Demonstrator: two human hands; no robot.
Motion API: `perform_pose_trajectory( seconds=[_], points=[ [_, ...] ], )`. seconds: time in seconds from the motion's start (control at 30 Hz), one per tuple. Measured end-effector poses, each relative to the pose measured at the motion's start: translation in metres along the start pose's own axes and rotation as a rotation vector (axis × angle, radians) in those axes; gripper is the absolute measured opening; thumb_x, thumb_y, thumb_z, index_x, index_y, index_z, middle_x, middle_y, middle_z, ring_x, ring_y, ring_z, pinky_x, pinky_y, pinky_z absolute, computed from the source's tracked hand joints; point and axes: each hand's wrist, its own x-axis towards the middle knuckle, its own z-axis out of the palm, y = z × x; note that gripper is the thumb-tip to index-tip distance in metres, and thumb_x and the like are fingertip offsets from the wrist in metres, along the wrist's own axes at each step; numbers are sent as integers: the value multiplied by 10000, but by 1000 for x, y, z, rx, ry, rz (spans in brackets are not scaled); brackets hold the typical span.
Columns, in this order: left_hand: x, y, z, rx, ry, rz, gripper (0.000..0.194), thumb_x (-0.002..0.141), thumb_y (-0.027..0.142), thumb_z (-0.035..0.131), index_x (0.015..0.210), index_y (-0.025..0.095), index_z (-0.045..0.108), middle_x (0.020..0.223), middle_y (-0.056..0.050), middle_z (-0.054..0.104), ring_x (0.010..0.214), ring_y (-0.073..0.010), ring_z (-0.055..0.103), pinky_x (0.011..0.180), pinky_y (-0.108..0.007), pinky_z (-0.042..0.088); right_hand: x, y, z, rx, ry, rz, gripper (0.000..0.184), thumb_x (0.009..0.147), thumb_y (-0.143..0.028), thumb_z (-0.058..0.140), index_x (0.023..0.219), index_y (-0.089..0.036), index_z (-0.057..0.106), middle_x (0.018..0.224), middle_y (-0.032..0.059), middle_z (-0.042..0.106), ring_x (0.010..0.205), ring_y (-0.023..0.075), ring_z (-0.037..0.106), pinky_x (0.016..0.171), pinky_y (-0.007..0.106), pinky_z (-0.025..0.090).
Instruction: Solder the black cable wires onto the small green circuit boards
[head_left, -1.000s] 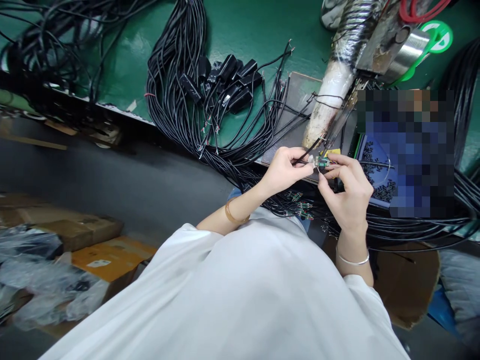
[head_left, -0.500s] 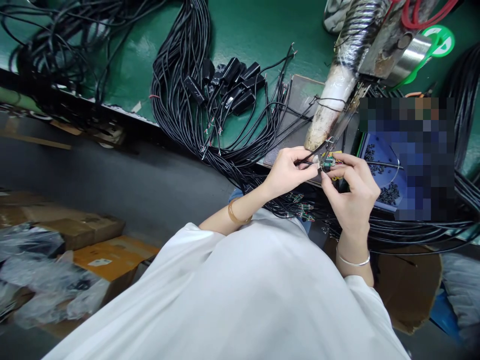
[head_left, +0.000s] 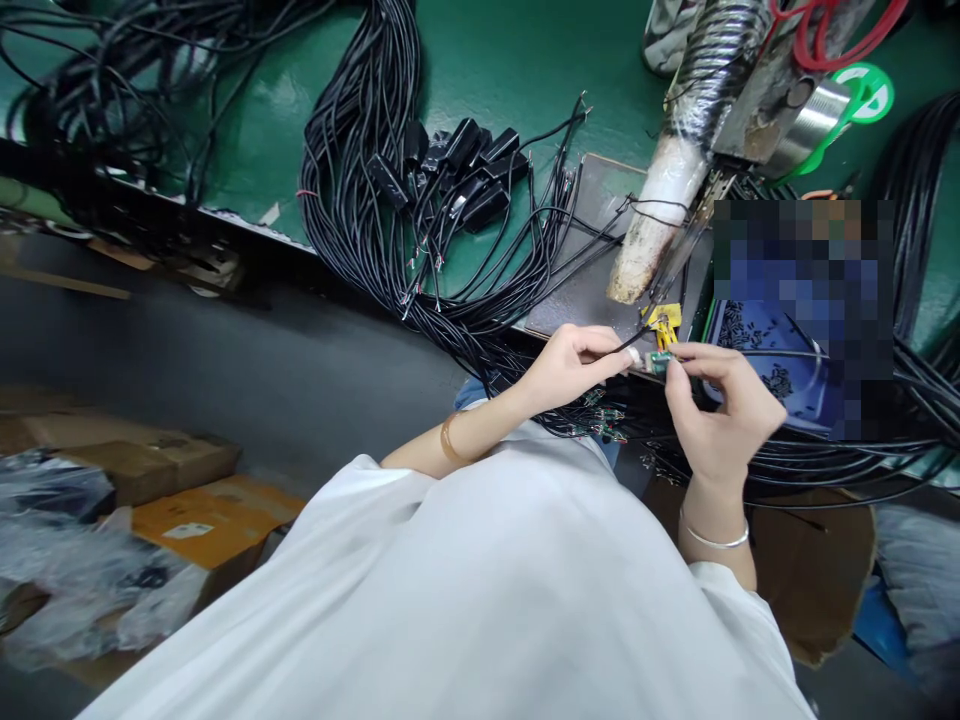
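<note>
My right hand pinches a small green circuit board between thumb and index finger. My left hand is closed beside it, its fingertips on a thin black cable. Something small and white shows at the left fingertips; I cannot make out what it is. Just behind the board stands a yellow clip-like piece on the dark plate. Several more green boards with wires hang at the table's edge, below my left hand.
A wrapped hose slants down above my hands, beside a solder wire spool. To the right is a blue tray of small black parts, partly blurred out. Black cable bundles and black housings lie on the green table.
My hands have moved down from the yellow piece, which now shows more fully. My right hand has shifted right with the board, and the gap between my hands is wider.
</note>
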Motion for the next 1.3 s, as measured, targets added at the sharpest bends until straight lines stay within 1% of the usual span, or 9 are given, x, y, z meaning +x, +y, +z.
perform_pose_trajectory(
  seconds=[0.1, 0.23, 0.37, 0.5, 0.73, 0.87, 1.1, 1.17, 1.3],
  points=[
    [-9, -4, -2, -329, -49, -146, 255, 816, 347, 758, 947, 129, 772, 854, -62, 707, 788, -125, 648, 749, -259, 516, -7, -6, -8, 60, 61, 34, 165, 793, -79, 726, 827, -216, 640, 885, 17, 770, 811, 199, 751, 732, 345, 583],
    [-15, -11, -7, -559, -87, -221, 389, 800, 404, 785, 1100, 161, 749, 615, 28, 570, 617, -82, 569, 689, -244, 533, -12, -10, -10, 130, 20, 86, 140, 796, -94, 725, 797, -207, 642, 882, 27, 772, 809, 204, 748, 731, 361, 580],
    [-14, -11, -7, -595, -66, -257, 388, 849, 504, 708, 1009, 153, 750, 587, 55, 437, 567, -61, 472, 618, -231, 556, -10, -11, -6, 135, -1, 134, 118, 806, -125, 730, 784, -205, 646, 897, 32, 771, 824, 197, 743, 713, 341, 576],
    [-7, -5, -6, -507, -42, -257, 359, 776, 480, 787, 832, 135, 701, 638, 26, 534, 594, -64, 513, 552, -186, 517, -7, -17, -2, 130, 9, 184, 102, 830, -169, 728, 787, -206, 642, 906, 32, 766, 839, 186, 741, 688, 315, 582],
    [3, 0, -5, -446, -109, -230, 402, 753, 486, 809, 747, 127, 629, 644, 28, 506, 497, -17, 362, 397, -158, 207, -4, -22, 8, 141, 34, 218, 95, 876, -234, 709, 823, -213, 632, 921, 18, 752, 831, 167, 734, 693, 308, 606],
    [1, 9, -4, -255, -73, -110, 430, 807, 553, 734, 741, 133, 665, 638, 25, 502, 492, -22, 364, 422, -181, 243, -5, -24, 10, 147, 83, 199, 91, 875, -224, 713, 827, -211, 636, 902, 10, 745, 811, 157, 732, 685, 300, 605],
    [-29, 34, 2, 106, 110, 338, 267, 872, 437, 702, 818, 178, 741, 765, -37, 656, 726, -128, 584, 662, -282, 473, -2, -40, -1, 177, 144, 211, 94, 861, -206, 725, 814, -212, 644, 858, 2, 745, 799, 165, 734, 641, 294, 598],
    [-36, 20, 6, 44, 127, 270, 264, 860, 429, 718, 845, 165, 732, 767, -35, 652, 716, -116, 573, 649, -265, 459, -4, -34, 2, 185, 101, 237, 91, 853, -217, 734, 816, -213, 651, 853, -1, 748, 786, 161, 734, 653, 293, 605],
    [-36, -21, 16, -293, 182, -113, 354, 817, 482, 747, 852, 143, 652, 672, 21, 558, 546, -39, 425, 486, -193, 304, -8, -9, 14, 115, -91, 285, 81, 866, -264, 718, 828, -219, 664, 836, -15, 743, 712, 130, 707, 671, 269, 608]
  ],
)
